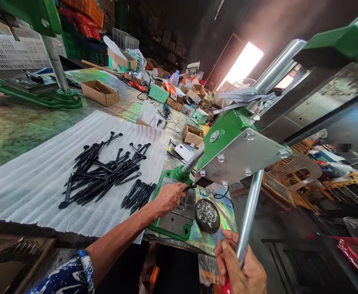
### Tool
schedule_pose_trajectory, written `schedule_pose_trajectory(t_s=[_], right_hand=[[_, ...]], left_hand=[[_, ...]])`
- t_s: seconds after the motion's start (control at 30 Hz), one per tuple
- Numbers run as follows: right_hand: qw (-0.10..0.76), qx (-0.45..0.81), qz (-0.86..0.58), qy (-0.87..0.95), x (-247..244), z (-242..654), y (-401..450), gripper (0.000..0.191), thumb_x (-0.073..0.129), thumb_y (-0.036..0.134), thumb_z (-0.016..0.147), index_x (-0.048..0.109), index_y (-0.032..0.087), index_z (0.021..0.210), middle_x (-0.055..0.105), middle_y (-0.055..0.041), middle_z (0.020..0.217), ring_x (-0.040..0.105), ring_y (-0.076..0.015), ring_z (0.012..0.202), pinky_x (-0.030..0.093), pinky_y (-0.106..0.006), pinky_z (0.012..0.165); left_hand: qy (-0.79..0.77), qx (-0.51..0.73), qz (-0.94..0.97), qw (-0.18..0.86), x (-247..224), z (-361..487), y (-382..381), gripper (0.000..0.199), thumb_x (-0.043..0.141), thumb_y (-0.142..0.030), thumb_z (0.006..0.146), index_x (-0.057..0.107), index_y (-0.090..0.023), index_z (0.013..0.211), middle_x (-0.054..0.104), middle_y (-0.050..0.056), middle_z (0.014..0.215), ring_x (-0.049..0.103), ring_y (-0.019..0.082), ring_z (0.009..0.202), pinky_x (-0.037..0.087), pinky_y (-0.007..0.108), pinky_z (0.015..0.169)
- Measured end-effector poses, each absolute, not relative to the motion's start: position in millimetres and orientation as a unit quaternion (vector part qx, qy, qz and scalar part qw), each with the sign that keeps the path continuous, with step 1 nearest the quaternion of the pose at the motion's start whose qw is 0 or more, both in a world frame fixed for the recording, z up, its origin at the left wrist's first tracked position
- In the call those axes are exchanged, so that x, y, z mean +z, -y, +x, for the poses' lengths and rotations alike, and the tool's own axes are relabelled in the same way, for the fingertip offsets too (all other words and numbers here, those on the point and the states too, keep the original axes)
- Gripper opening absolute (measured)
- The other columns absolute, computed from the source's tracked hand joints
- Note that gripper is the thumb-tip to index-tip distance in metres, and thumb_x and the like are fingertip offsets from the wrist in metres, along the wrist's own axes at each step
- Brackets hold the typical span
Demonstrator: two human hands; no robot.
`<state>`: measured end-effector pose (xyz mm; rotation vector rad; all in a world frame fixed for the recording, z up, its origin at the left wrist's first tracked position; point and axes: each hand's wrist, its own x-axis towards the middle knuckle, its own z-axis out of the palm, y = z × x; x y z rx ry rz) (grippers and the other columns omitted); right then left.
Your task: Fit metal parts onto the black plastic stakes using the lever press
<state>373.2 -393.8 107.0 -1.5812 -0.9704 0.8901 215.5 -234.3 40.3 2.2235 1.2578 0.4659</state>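
Note:
My left hand point(172, 197) is closed over the base plate point(179, 222) of a green hand press point(228, 143). From its fingertips sticks the end of a slim black piece, under the press head; the rest of that piece is hidden. My right hand point(243, 265) wraps around the metal lever point(250, 216) of the press, near its red grip point(226, 287). Between my hands lies a round dark dish point(208, 215) of small silvery metal pins. Left of the press, a pile of slim black sticks with flat round heads point(105, 175) rests on white foam sheet point(38, 163). A smaller bunch point(138, 195) lies nearer my left forearm.
A second green press point(38, 92) stands at the far left beside an open cardboard box point(99, 93). Boxes, tools and green devices point(158, 93) crowd the back of the table. Wooden chairs point(292, 175) stand to the right.

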Motion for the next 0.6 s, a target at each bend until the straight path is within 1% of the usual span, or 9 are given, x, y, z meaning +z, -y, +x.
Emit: schedule_pose_trajectory(t_s=[0.13, 0.23, 0.3, 0.47, 0.6], right_hand=[[0.564, 0.315, -0.671, 0.365, 99.7, 362.5, 387.0, 0.041, 0.074, 0.048, 0.075, 0.055, 0.021, 0.098, 0.058, 0.0031, 0.063, 0.041, -0.0075, 0.035, 0.035, -0.018, 0.03], [0.577, 0.318, -0.654, 0.372, 93.3, 360.8, 381.8, 0.039, 0.075, 0.045, 0.074, 0.055, 0.021, 0.098, 0.059, 0.0017, 0.066, 0.045, -0.009, 0.039, 0.037, -0.019, 0.032], [0.576, 0.331, -0.644, 0.379, 90.4, 363.2, 380.8, 0.039, 0.075, 0.045, 0.074, 0.055, 0.02, 0.097, 0.059, 0.001, 0.066, 0.047, -0.0098, 0.041, 0.038, -0.02, 0.033], [0.561, 0.358, -0.647, 0.374, 91.6, 368.2, 382.3, 0.047, 0.076, 0.048, 0.071, 0.052, 0.018, 0.099, 0.059, 0.002, 0.065, 0.046, -0.0098, 0.042, 0.041, -0.02, 0.035], [0.542, 0.379, -0.649, 0.377, 107.6, 368.9, 389.9, 0.056, 0.078, 0.054, 0.066, 0.051, 0.018, 0.098, 0.059, 0.0031, 0.063, 0.047, -0.0099, 0.043, 0.041, -0.019, 0.035]], left_hand=[[-0.461, 0.176, 0.828, 0.267, 37.1, 216.7, 234.0, 0.025, 0.038, -0.022, 0.091, 0.059, -0.019, 0.106, 0.065, 0.007, 0.099, 0.064, 0.022, 0.086, 0.043, 0.027, 0.067], [-0.461, 0.177, 0.83, 0.261, 35.4, 217.1, 233.5, 0.025, 0.038, -0.023, 0.092, 0.059, -0.018, 0.106, 0.065, 0.008, 0.099, 0.064, 0.023, 0.086, 0.043, 0.028, 0.067], [-0.462, 0.171, 0.831, 0.257, 35.7, 216.8, 233.7, 0.026, 0.039, -0.022, 0.091, 0.058, -0.018, 0.108, 0.065, 0.008, 0.101, 0.064, 0.023, 0.086, 0.043, 0.028, 0.068], [-0.46, 0.173, 0.831, 0.261, 39.9, 215.3, 235.4, 0.028, 0.041, -0.021, 0.09, 0.057, -0.018, 0.112, 0.066, 0.009, 0.103, 0.064, 0.023, 0.092, 0.045, 0.029, 0.072], [-0.477, 0.162, 0.828, 0.246, 43.2, 215.5, 238.9, 0.027, 0.041, -0.022, 0.091, 0.056, -0.018, 0.113, 0.065, 0.009, 0.105, 0.064, 0.023, 0.092, 0.046, 0.029, 0.074]])
